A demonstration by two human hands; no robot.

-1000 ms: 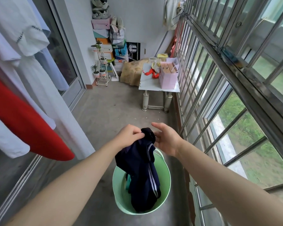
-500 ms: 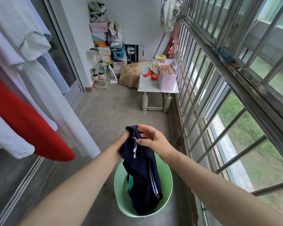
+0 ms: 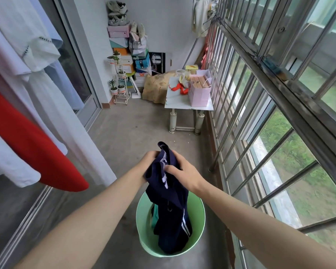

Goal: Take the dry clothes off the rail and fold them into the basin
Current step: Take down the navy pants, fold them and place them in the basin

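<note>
Right hand (image 3: 182, 171) has joined left hand (image 3: 150, 159), fingers (image 3: 170, 168) pinching the navy garment (image 3: 169, 200); basin (image 3: 199, 214) sits below them. Halve it squarely, then lower.

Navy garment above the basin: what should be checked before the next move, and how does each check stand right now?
1. Left hand grips the navy garment: ok.
2. Right hand grips it too: ok.
3. Garment folded flat: not ok, it hangs bunched.
4. Its lower end hangs inside the green basin: ok.
5. Room at the basin's bottom: cannot tell, the garment hides it.
6. All hanging clothes taken down: not ok, white clothes and a red garment hang at left.
</note>
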